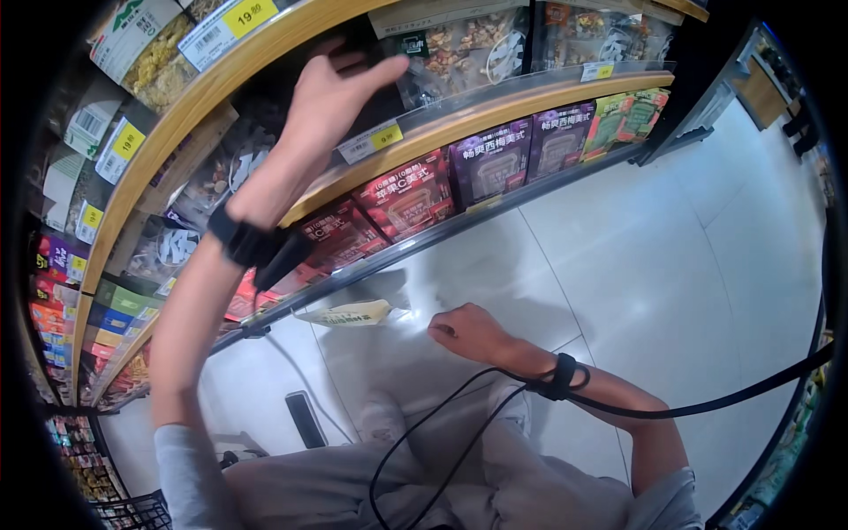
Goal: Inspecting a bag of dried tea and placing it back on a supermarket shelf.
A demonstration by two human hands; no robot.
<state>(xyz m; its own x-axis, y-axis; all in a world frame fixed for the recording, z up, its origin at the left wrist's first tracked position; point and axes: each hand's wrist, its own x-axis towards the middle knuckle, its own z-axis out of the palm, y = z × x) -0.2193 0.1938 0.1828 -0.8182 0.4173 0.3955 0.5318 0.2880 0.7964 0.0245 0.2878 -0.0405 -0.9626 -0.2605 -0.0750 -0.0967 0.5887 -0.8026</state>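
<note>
My left hand reaches into a dark gap on the wooden-edged shelf, thumb and fingers apart and blurred, holding nothing visible. Just right of it stand clear bags of nut mix with a paper header. Below the hand, a yellow price tag sits on the shelf edge. My right hand hangs above the tiled floor with curled fingers; whether something is inside them cannot be told. Left of it, a pale yellow printed packet shows near the floor. Black straps circle both wrists, and a cable runs from the right one.
Red boxes and purple boxes fill the lower shelf. More bagged goods line the curved shelves at left. A black phone-like object lies on the floor near my legs. A black cable crosses at right.
</note>
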